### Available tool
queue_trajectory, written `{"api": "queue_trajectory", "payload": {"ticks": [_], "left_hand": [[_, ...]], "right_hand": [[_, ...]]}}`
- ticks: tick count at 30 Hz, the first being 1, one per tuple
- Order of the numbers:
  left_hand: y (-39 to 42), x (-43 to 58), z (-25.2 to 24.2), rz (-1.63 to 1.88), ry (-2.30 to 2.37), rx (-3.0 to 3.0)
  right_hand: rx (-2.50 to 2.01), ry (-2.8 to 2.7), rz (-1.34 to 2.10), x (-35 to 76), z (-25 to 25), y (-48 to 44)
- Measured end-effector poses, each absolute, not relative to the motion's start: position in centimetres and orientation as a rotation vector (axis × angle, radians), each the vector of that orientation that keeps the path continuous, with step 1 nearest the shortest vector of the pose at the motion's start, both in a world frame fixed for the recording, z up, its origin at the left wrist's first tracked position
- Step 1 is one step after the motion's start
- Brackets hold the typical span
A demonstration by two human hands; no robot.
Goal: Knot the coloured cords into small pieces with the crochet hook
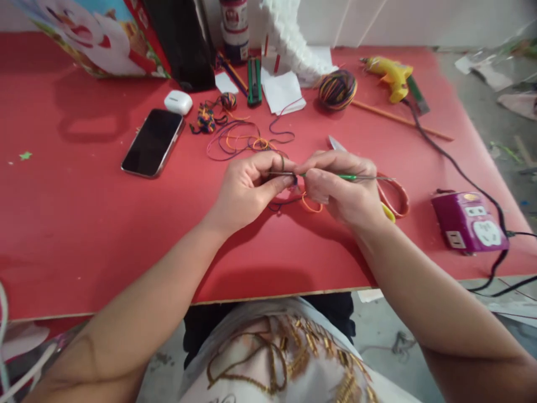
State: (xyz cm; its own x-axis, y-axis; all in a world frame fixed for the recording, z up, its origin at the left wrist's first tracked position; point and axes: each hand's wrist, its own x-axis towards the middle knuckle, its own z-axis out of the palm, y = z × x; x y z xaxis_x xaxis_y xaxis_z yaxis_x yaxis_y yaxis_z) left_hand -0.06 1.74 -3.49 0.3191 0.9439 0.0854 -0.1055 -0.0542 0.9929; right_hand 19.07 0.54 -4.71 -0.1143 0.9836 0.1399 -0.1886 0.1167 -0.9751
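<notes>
My right hand (pixel 342 182) is closed around a crochet hook (pixel 348 177) with a green grip, whose thin metal shaft sticks out past the knuckles. Pinched in my left hand (pixel 251 187) is a small dark piece of yarn work (pixel 295 180), largely covered by the fingers. The hook's tip reaches the yarn at my left fingertips. A strand loops round my left index finger, and an orange yarn loop (pixel 312 204) hangs below the hands. Loose multicoloured yarn (pixel 235 140) lies on the table behind them. Partly under my right hand are scissors (pixel 394 196) with orange and yellow handles.
On the red table (pixel 126 240) lie a phone (pixel 154 143), a white earbud case (pixel 178 102), a yarn ball (pixel 337 89), a green cutter (pixel 254 81) and a wooden stick (pixel 403 120). A yellow glue gun (pixel 390 77) and a purple power adapter (pixel 470 221) with cables stand right.
</notes>
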Motion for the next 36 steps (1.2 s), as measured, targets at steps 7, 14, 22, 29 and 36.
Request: {"api": "queue_trajectory", "payload": {"ticks": [7, 14, 22, 29, 36], "left_hand": [[1.7, 0.2, -3.3, 1.0, 0.858, 1.177], [1.9, -0.4, -3.5, 0.95, 0.862, 1.117], [2.4, -0.6, -4.1, 0.949, 0.82, 1.088], [2.7, 0.0, -5.5, 0.995, 0.776, 1.059], [3.2, -0.2, -4.8, 1.042, 0.786, 1.144]], "right_hand": [[-1.038, -1.216, 1.265, 18.6, -3.8, 0.2], [-1.089, -1.286, 1.26, 18.7, -3.8, 0.0], [-1.091, -1.397, 1.21, 18.7, -3.7, 0.8], [-1.134, -1.424, 1.164, 18.4, -3.9, 1.0], [-1.17, -1.393, 1.106, 17.7, -4.6, 0.2]]}}
